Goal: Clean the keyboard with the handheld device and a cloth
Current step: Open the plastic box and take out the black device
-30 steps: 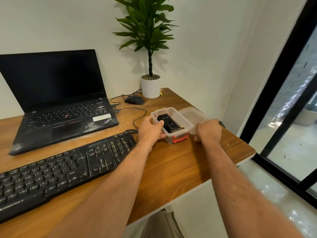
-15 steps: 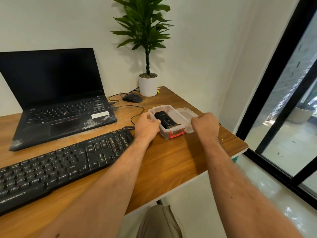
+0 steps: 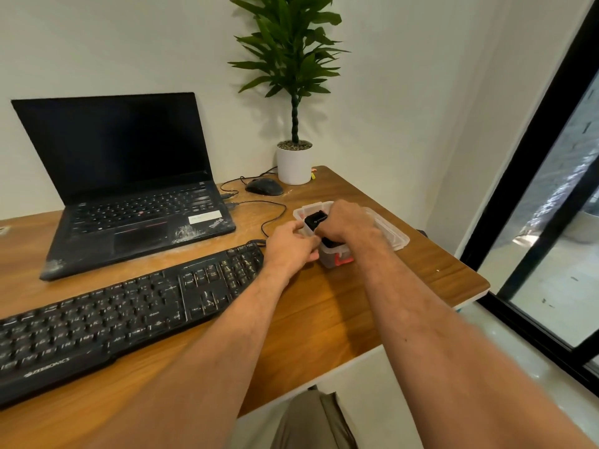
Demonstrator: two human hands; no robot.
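Observation:
A black, dusty keyboard [image 3: 123, 314] lies across the front left of the wooden desk [image 3: 340, 315]. To its right stands a small clear plastic box [image 3: 329, 256] with a red latch. Inside it sits the black handheld device [image 3: 315, 219], tilted upward. My right hand [image 3: 348, 223] reaches into the box and closes around the device. My left hand [image 3: 291, 246] grips the box's left wall. The box's clear lid [image 3: 390, 233] lies just right of the box. No cloth is in view.
An open black laptop [image 3: 129, 196] with white dust stands behind the keyboard. A black mouse [image 3: 264, 186] and its cables lie near a potted plant [image 3: 294, 163] at the back. The desk's right edge is close to a glass door [image 3: 551, 222].
My right hand moved left from the lid's side into the box and took hold of the device, which now tilts up. My left hand stayed on the box.

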